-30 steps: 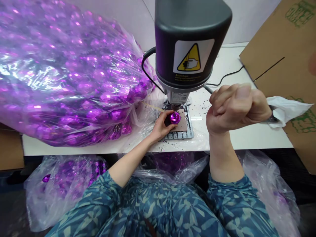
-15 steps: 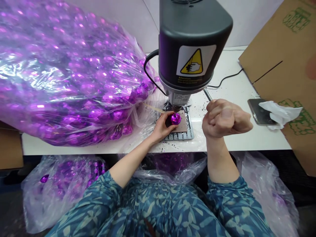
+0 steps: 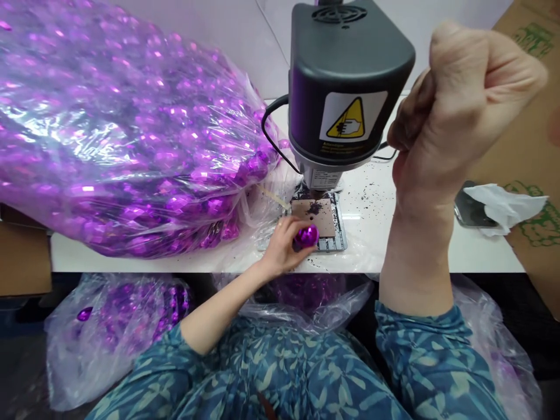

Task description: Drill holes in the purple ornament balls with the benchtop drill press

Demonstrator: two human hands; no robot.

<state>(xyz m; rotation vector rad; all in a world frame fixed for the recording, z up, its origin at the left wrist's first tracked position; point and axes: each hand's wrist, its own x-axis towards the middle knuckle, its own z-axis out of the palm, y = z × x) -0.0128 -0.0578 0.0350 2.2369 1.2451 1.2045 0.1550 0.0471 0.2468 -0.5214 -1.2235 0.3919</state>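
Observation:
My left hand pinches a shiny purple faceted bead at the front of a brown board. That board, marked by a small dark hole, lies on the grey base of a drill press. Raised high beside the machine, my right hand is closed in a fist around the end of the press lever. Only a short piece of the lever's rod shows; the fingers hide its grip. Dark shavings lie on the board under the chuck.
A huge clear bag of purple beads fills the left of the white table. On the right are a phone, a crumpled tissue and a cardboard box. Another bag of purple pieces hangs below the table edge.
My right hand has swung up with the lever, toward the camera. My left hand has drawn the bead from under the chuck toward me, uncovering the board's hole and the shavings.

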